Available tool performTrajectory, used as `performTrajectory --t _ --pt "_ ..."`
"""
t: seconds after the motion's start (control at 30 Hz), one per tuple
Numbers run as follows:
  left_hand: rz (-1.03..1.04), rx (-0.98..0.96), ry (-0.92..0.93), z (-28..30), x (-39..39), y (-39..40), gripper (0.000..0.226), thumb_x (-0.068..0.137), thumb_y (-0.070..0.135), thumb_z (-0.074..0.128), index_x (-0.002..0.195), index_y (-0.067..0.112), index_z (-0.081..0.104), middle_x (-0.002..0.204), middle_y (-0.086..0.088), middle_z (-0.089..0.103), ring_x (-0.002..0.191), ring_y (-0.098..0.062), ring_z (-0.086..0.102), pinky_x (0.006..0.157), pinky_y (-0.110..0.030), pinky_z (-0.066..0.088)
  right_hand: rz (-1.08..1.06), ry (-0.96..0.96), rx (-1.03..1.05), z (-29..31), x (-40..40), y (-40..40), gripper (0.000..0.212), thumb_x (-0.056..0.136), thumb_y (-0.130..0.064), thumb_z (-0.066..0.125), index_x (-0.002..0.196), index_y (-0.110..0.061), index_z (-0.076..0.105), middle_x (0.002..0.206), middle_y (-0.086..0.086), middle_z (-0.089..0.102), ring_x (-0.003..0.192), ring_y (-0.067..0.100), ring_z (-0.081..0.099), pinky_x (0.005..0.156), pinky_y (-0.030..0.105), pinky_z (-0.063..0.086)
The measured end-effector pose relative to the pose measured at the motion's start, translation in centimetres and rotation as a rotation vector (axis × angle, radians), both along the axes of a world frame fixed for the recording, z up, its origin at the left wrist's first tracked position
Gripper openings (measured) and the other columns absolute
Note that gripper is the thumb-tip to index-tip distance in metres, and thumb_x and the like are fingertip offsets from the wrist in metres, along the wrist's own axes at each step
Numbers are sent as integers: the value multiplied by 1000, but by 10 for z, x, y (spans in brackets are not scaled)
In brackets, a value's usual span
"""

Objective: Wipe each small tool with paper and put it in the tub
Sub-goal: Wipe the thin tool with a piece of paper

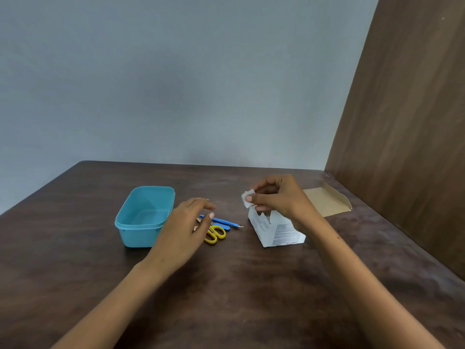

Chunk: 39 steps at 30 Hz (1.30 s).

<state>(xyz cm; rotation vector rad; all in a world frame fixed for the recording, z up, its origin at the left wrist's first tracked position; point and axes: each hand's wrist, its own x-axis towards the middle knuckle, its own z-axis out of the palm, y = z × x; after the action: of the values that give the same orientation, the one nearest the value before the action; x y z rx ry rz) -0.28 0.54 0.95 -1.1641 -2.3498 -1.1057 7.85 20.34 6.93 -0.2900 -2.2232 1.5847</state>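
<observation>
A turquoise tub (144,216) stands on the dark wooden table (226,285), with nothing visible inside it. Just right of it lie small tools: yellow-handled scissors (216,234) and a blue-handled pick (224,221), with other pieces partly hidden under my left hand (186,227). That hand hovers over them with relaxed fingers, holding nothing. My right hand (274,195) pinches a small piece of white paper (247,199) above the torn top of a white paper box (276,230).
A flat piece of brown cardboard (325,201) lies at the back right of the table. A brown wooden panel (407,122) rises along the right side. A grey wall stands behind the table's far edge.
</observation>
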Motion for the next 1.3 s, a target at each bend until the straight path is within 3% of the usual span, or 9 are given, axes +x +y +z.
performTrajectory --t 0.1,0.23,0.37,0.5,0.63,0.77,1.0,1.2,1.3 --pt "50 -17 -12 -1 5 -9 19 92 15 54 109 16 63 112 3 63 105 -14 58 87 -25 44 -1 23 16 -11 -9 -25 17 78 1 71 83 -15 72 85 8 70 68 11 67 63 23 58" --pt "118 -59 -6 -5 9 -20 22 91 8 53 109 15 63 110 0 64 103 -14 58 81 -15 36 -54 82 147 -32 -22 -47 16 80 -1 68 82 -17 73 76 0 68 70 16 68 69 32 60" --pt "133 -93 -19 -10 18 -23 27 89 4 51 111 14 65 107 -2 67 98 -14 60 78 -12 36 -74 138 247 -52 -25 -56 8 75 -7 76 77 -15 73 74 -1 71 72 10 68 67 23 56" --pt "130 -191 -32 -17 25 -21 32 90 6 52 118 12 64 111 -5 69 103 -20 61 85 -27 46 -98 126 281 -65 -25 -58 6 75 -11 77 75 -15 72 69 -3 70 62 1 62 59 15 49" --pt "165 -330 -24 -23 25 -16 21 91 10 48 104 5 64 107 -11 67 101 -27 61 83 -41 48 -116 112 412 -71 -26 -60 6 75 -12 75 77 -18 73 68 -9 65 64 0 60 58 7 42" --pt "208 -423 0 -24 24 -12 18 94 11 43 88 7 58 99 -8 60 91 -24 56 69 -33 42 -121 116 475 -73 -25 -60 7 76 -12 74 79 -18 73 68 -12 62 69 3 60 60 8 41" --pt "268 -426 45 -20 24 -6 19 96 14 45 93 4 61 100 -10 53 92 -25 53 74 -34 42 -121 111 486 -73 -23 -60 7 77 -13 74 81 -18 73 78 -3 71 73 6 62 67 21 49" --pt "287 -331 -7 -18 23 -9 11 91 13 54 81 11 55 90 -2 45 78 -16 48 65 -25 32 -110 90 504 -71 -21 -62 7 79 -13 71 83 -18 73 82 -4 72 74 3 59 69 20 49" --pt "305 -346 1 -17 24 -9 13 93 11 49 81 14 51 90 -3 47 80 -16 49 64 -25 33 -107 88 508 -72 -21 -62 6 78 -14 71 82 -19 73 80 -3 73 73 4 60 66 18 46"
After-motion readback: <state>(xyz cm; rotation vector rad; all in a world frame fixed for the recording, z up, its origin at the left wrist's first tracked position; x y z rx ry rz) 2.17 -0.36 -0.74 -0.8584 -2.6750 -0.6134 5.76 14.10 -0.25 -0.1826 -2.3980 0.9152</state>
